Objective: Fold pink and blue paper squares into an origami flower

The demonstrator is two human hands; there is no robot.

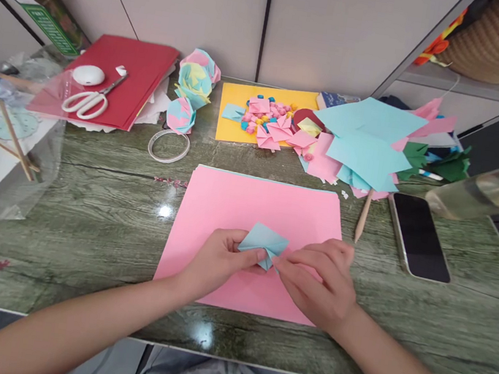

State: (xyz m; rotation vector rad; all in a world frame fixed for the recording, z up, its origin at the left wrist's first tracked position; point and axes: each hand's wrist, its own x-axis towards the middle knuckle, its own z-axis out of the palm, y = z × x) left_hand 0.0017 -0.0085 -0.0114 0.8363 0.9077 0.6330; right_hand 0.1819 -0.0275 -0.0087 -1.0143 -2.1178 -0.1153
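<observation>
Green tabletop (pixel 108 204), hands (pixel 214 259) on blue paper (pixel 266 238), box label (pixel 51 29) illegible.

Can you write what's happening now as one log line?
left hand: holding folded blue paper | right hand: at its edge | below: pink paper | phone: right side

Folded blue paper (pixel 266 237) is held over pink paper (pixel 257 199).

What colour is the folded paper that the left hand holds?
The folded paper is light blue, best seen in the head view.
</observation>
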